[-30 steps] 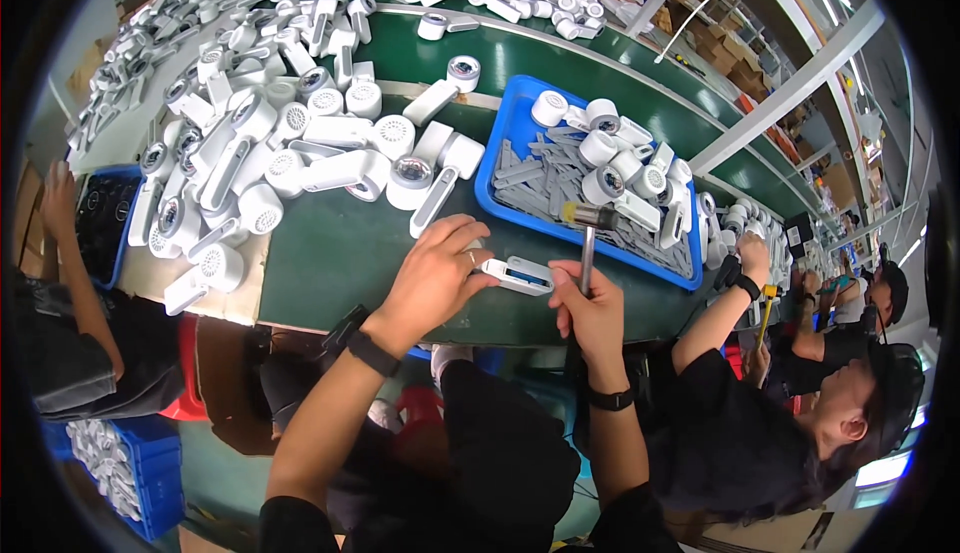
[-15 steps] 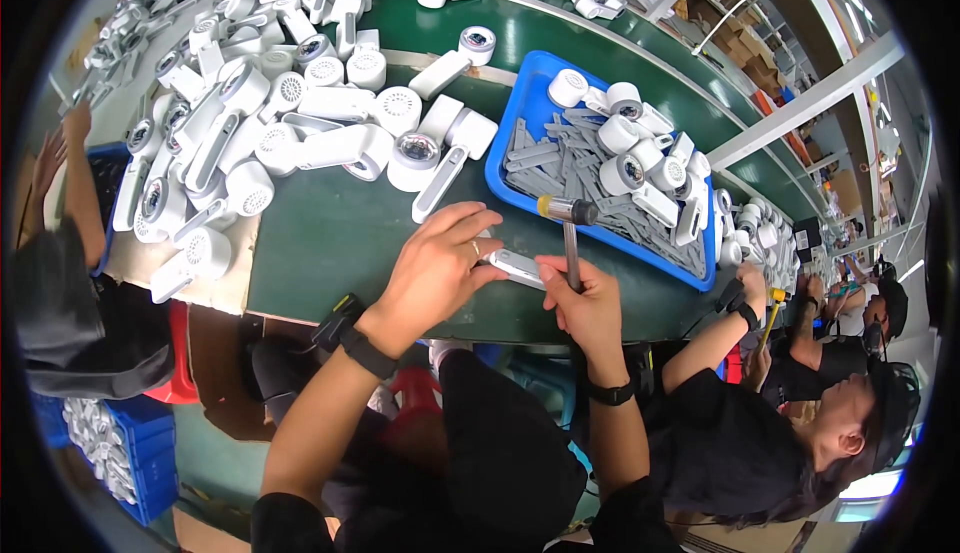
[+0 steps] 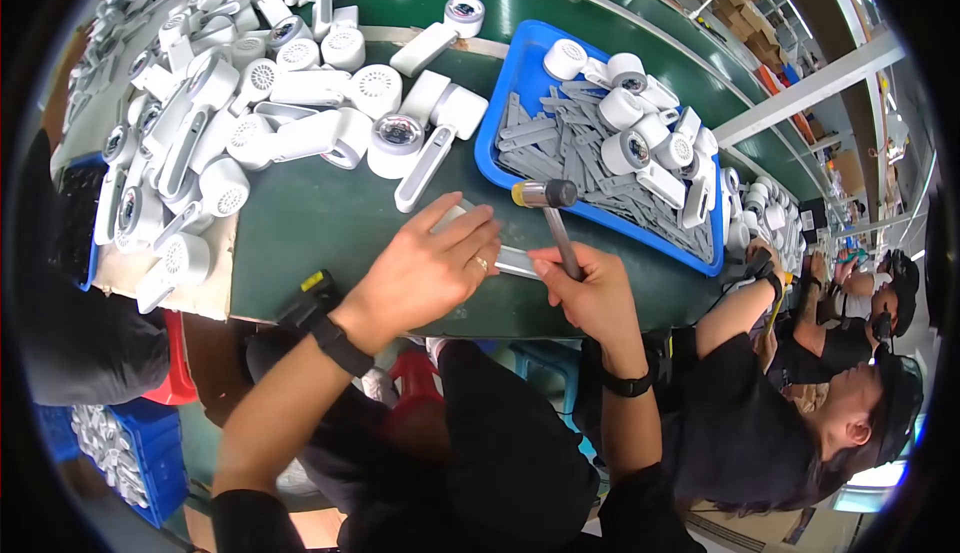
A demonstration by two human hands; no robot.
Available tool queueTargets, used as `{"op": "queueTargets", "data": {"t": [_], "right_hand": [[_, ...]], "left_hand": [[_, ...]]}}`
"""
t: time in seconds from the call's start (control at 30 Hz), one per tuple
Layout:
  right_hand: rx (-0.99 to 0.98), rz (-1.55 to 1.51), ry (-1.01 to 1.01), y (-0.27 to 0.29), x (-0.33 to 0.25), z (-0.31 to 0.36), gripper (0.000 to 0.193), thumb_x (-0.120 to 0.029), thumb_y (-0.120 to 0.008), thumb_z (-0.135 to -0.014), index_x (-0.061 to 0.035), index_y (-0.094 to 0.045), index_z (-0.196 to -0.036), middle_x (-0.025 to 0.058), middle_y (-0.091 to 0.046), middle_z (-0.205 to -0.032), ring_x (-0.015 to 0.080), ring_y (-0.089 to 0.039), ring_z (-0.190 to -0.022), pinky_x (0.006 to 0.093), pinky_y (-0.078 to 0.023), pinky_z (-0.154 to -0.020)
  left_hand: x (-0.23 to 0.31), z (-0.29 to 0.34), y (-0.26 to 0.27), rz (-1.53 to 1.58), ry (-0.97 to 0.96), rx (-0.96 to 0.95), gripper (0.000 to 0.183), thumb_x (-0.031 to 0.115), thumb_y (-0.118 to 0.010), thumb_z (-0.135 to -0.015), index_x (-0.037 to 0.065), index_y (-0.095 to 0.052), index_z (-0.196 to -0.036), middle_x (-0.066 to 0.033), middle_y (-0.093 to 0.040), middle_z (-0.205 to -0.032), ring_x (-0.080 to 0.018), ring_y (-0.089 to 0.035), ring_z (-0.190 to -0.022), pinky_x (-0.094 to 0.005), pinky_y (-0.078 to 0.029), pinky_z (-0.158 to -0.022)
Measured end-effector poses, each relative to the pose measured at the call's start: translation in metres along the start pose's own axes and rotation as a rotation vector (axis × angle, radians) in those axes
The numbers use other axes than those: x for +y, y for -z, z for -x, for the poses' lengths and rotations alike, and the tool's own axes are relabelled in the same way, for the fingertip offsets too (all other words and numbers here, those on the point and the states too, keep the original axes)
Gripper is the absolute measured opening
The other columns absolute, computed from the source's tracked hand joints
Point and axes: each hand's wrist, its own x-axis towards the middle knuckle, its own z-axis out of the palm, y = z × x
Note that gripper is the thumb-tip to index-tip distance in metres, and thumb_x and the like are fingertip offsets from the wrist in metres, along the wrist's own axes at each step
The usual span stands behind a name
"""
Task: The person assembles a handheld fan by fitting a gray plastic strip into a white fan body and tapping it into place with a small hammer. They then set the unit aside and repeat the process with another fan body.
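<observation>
My left hand [image 3: 425, 265] is curled palm-down over a white handheld fan, hiding most of it. The fan's handle [image 3: 516, 262] sticks out to the right between my hands. Thumb and fingers of my right hand [image 3: 592, 288] touch the handle's end. That same hand grips a small hammer [image 3: 562, 241], its shaft rising from the fist. The hammer's head has a yellow face and a black face, and stands above the bench, near the blue tray's front rim.
A blue tray [image 3: 487, 153] holds grey strips and several white fans. A large heap of white fans [image 3: 250, 138] covers the left side of the green bench [image 3: 300, 253]. A co-worker [image 3: 790, 413] sits at my right; another person is at the left edge. Blue crates [image 3: 150, 453] stand low left.
My left hand has moved slightly left and down, its fingers now covering more of the fan. The hammer head has tilted a little left. The whole view has shifted somewhat.
</observation>
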Motion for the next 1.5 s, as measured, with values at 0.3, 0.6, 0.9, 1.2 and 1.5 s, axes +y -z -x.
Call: {"op": "queueTargets", "data": {"t": [0.3,0.6,0.9,1.2,1.5], "right_hand": [[0.021,-0.030,-0.146,0.014,-0.002,0.005,0.037,-0.030,-0.066,-0.103,-0.0038,-0.069,-0.129,0.0025,-0.066,-0.066,0.0052,-0.049,-0.041,0.0229,-0.035,-0.037],[-0.201,-0.552,-0.276,0.014,0.020,-0.006,0.046,-0.032,-0.061,-0.105,0.0052,-0.063,-0.132,0.0137,-0.077,-0.084,0.0039,-0.042,-0.037,0.0215,-0.028,-0.036],[-0.092,-0.525,-0.238,0.001,0.022,0.001,0.045,-0.033,-0.064,-0.104,0.0040,-0.064,-0.129,0.0148,-0.077,-0.085,0.0048,-0.044,-0.038,0.0218,-0.029,-0.036],[-0.065,-0.516,-0.207,-0.001,0.023,0.001,0.043,-0.034,-0.063,-0.105,0.0026,-0.065,-0.128,0.0137,-0.077,-0.084,0.0045,-0.046,-0.040,0.0217,-0.031,-0.036],[0.027,-0.516,-0.009,0.016,0.040,0.038,0.045,-0.025,-0.049,-0.111,0.0018,-0.049,-0.147,0.0051,-0.063,-0.075,0.0064,-0.047,-0.045,0.0210,-0.036,-0.042]], "left_hand": [[-0.008,-0.008,0.001,0.009,-0.096,-0.010,0.019,0.019,-0.072,-0.083,0.002,-0.070,-0.092,-0.0053,-0.070,-0.100,-0.0219,-0.063,-0.108,-0.0434,-0.048,-0.105],[-0.011,-0.008,-0.003,-0.005,-0.128,0.030,0.024,0.023,-0.075,-0.086,0.002,-0.072,-0.097,-0.0073,-0.071,-0.106,-0.0237,-0.064,-0.111,-0.0455,-0.050,-0.103],[-0.007,-0.014,0.000,0.127,-0.023,0.044,0.034,0.021,-0.083,-0.079,0.008,-0.076,-0.110,-0.0087,-0.074,-0.114,-0.0276,-0.068,-0.113,-0.0459,-0.053,-0.103],[-0.003,-0.030,-0.011,0.319,-0.092,-0.088,0.021,0.013,-0.078,-0.084,0.008,-0.077,-0.104,-0.0089,-0.075,-0.102,-0.0296,-0.072,-0.092,-0.0399,-0.060,-0.089],[-0.001,-0.031,-0.014,0.365,-0.068,-0.100,0.020,0.011,-0.079,-0.085,0.004,-0.075,-0.103,-0.0091,-0.074,-0.097,-0.0273,-0.072,-0.088,-0.0397,-0.060,-0.087]]}}
